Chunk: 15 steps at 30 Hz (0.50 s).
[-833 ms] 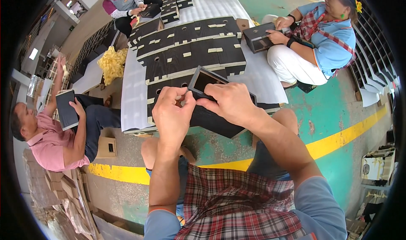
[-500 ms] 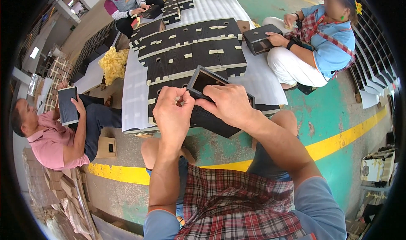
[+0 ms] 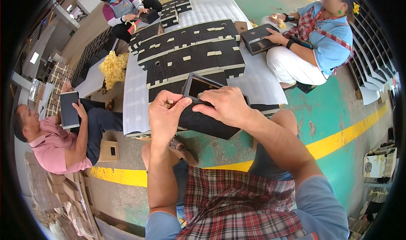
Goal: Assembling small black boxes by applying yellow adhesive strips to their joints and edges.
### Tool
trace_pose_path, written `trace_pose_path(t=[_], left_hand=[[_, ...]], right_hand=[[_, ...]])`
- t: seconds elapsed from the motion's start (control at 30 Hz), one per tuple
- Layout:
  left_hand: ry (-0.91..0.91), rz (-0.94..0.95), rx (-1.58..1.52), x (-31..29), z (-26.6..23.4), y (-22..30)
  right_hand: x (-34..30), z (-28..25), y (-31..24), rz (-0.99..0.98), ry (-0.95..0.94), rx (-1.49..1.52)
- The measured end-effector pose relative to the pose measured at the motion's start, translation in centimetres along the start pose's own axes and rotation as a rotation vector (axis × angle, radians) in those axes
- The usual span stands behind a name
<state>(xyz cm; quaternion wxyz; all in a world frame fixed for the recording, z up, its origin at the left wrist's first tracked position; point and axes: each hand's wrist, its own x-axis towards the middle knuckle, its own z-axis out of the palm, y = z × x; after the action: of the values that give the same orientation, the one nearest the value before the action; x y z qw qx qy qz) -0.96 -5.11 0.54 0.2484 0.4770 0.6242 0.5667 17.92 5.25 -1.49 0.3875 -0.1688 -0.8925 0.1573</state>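
Note:
My right hand [image 3: 226, 106] grips a black open-topped wooden box [image 3: 207, 123], thumb outside and fingers over the rim into the hollow. The box is held tilted above my knees, at the near edge of the table. My left hand [image 3: 165, 115] is closed in a pinch at the box's left corner, its thumb against the rim. Small pale scraps, seemingly masking tape [image 3: 169, 102], show among its fingers. Just beyond, rows of black boxes [image 3: 186, 56] stand close together, with pale tape strips across their joints and edges.
White foam sheeting [image 3: 264, 85] covers the table under the boxes. Three people sit around it: one in pink [image 3: 55, 142] at left, one at far left [image 3: 122, 7], one in blue [image 3: 332, 39] at right, each handling a black box. A yellow tape heap [image 3: 113, 68] lies left.
My left hand has shifted slightly left and down, turning so its thumb lies along the box corner. The box has tipped a little. The person at right now holds up a yellowish wad.

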Motion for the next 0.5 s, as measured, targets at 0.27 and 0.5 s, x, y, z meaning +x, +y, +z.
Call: trace_pose_path(t=[0.27,0.5], left_hand=[[-0.092,-0.031,0.114,-0.3,-1.3,0.1],[-0.055,0.072,0.255,-1.0,-0.8,0.7]], right_hand=[[-0.5,0.4,-0.3,-0.005,-0.028,-0.032],[-0.8,0.6,-0.4,0.044,-0.050,-0.041]])
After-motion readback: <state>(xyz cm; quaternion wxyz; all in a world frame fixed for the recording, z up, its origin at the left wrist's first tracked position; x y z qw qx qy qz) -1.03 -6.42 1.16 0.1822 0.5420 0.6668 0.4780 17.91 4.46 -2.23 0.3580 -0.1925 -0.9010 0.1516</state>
